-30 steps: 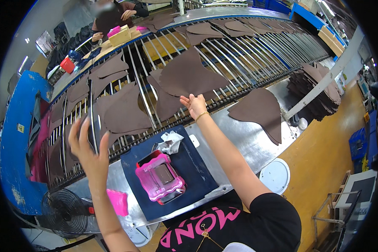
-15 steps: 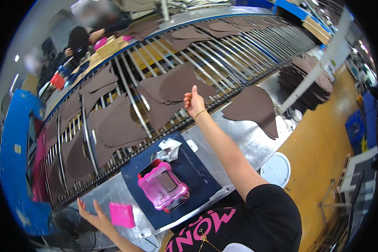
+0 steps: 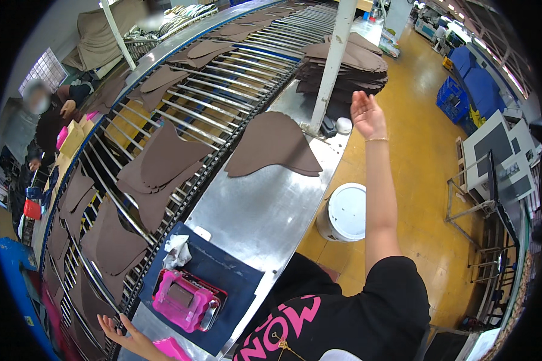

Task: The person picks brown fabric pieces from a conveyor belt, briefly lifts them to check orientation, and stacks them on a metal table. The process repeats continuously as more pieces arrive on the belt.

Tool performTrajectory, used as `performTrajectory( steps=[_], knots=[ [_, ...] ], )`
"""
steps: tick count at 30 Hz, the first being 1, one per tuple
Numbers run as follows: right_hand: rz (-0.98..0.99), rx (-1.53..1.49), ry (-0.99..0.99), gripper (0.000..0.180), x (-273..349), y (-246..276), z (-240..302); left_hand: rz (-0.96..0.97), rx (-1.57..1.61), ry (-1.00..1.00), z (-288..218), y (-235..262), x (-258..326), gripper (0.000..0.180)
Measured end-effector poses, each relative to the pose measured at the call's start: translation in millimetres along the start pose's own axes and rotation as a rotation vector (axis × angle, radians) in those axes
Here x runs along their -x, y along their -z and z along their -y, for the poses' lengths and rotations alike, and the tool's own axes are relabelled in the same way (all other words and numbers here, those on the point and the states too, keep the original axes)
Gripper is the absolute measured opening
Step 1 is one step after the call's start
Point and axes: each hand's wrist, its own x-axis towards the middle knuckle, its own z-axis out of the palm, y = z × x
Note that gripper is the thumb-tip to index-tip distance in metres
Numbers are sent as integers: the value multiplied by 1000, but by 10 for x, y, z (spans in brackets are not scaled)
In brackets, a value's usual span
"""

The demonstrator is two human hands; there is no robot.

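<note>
My right hand is raised with the palm open and fingers apart, holding nothing. It hovers just right of a white post and a tall stack of brown cut pieces. A single brown piece lies on the steel table to its left. My left hand is low at the near edge, open and empty, beside a small pink block. A pink box-shaped device sits on a dark blue mat close to it.
More brown pieces lie on the curved roller conveyor. A crumpled white cloth rests on the mat. A white bucket stands on the yellow floor. Another person works at the far left.
The view has swung to the right. My right hand left the brown pieces on the rollers and rose toward the stack by the post. My left hand stays low at the near edge.
</note>
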Motion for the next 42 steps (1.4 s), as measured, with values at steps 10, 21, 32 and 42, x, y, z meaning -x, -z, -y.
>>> performTrajectory(
  steps=[10, 21, 32, 42],
  knots=[
    [-346, -177, 127, 86, -1165, 112, 772, 17, 47, -51, -504, -61, 31, 63],
    [-671, 277, 275, 103, -1708, -267, 627, -33, 94, -144, -775, -5, -7, 61],
    [-1021, 507, 483, 95, -1458, -706, 315, -82, -50, -70, -689, 205, -43, 59],
    [-1024, 605, 386, 86, -1965, -382, 594, -126, -136, -152, -579, 178, -41, 58]
  ],
)
